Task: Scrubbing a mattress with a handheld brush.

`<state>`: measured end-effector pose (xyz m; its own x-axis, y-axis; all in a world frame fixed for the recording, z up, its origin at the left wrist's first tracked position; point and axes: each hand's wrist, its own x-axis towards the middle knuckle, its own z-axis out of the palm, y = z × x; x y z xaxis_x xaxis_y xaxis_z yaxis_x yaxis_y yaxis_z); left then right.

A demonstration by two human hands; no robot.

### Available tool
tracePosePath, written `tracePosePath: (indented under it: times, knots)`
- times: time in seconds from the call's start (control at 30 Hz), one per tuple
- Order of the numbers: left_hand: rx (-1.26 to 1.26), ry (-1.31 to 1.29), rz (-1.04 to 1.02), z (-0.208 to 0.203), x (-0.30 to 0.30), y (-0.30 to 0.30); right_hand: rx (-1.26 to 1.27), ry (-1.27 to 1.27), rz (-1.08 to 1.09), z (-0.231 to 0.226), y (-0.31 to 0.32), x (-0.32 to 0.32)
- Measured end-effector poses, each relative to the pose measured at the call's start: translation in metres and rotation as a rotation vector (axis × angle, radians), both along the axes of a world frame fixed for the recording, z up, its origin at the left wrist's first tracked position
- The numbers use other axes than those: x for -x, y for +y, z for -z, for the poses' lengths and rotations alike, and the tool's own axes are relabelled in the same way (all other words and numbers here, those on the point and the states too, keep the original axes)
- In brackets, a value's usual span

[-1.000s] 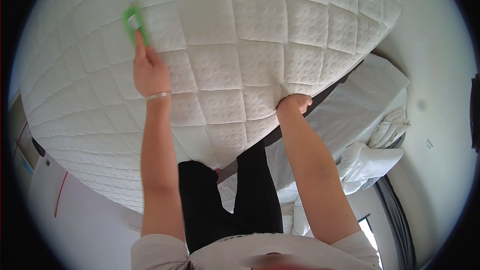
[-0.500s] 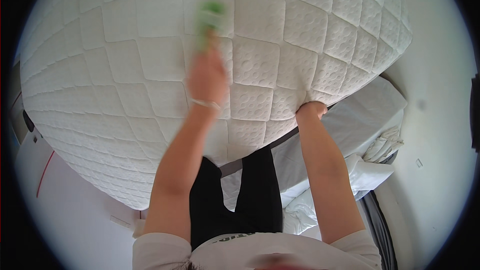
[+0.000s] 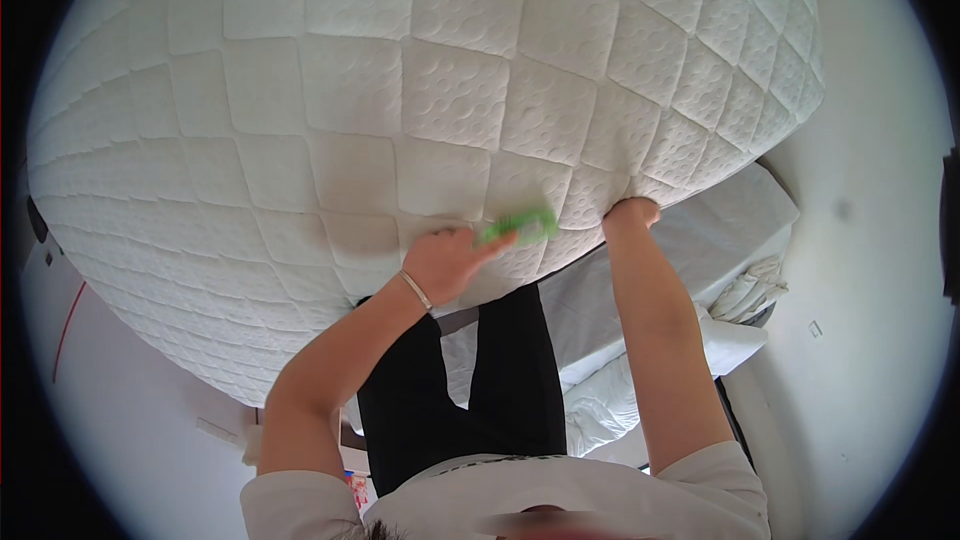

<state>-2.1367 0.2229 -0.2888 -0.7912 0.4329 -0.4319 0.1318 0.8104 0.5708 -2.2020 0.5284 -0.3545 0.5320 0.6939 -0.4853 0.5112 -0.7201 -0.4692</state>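
A big white quilted mattress [image 3: 355, 85] fills the upper view, its near edge curving in front of my black-trousered legs. My left hand [image 3: 443, 265] is closed round the handle of a green brush [image 3: 522, 228]. The brush lies low against the quilted face near that edge, slightly blurred, so its bristles cannot be made out. To the right, my right hand [image 3: 632, 215] grips the mattress edge, its fingers partly hidden behind the edge and the fabric dented beside it.
Behind the mattress edge at right lies a grey sheet-like surface [image 3: 690, 240] with crumpled white bedding [image 3: 605, 410] and a bunched cream cloth [image 3: 748, 290]. A pale wall [image 3: 850, 270] stands on the right. Pale floor with a red line [image 3: 68, 330] shows at lower left.
My left hand has brought the brush down and to the right, from high on the mattress to near its lower edge. My right hand keeps its grip; the view has shifted slightly.
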Motion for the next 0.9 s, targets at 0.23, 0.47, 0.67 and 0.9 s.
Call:
tracePosePath:
  times: [0.23, 0.47, 0.67, 0.9]
  knots:
    - [0.278, 0.267, -1.021, 0.024, 0.037, -0.054, -0.003, 0.044, -0.12, -0.026, -0.025, 0.017]
    - [0.257, 0.052, -0.163, 0.016, -0.021, -0.086, 0.081, -0.058, -0.159, -0.029, -0.027, 0.017]
    - [0.216, 0.325, -0.666, 0.024, -0.042, -0.053, 0.07, -0.119, -0.214, -0.012, -0.014, 0.003]
    - [0.444, 0.142, -0.597, 0.014, -0.045, -0.163, 0.061, -0.18, -0.275, -0.002, 0.011, -0.01]
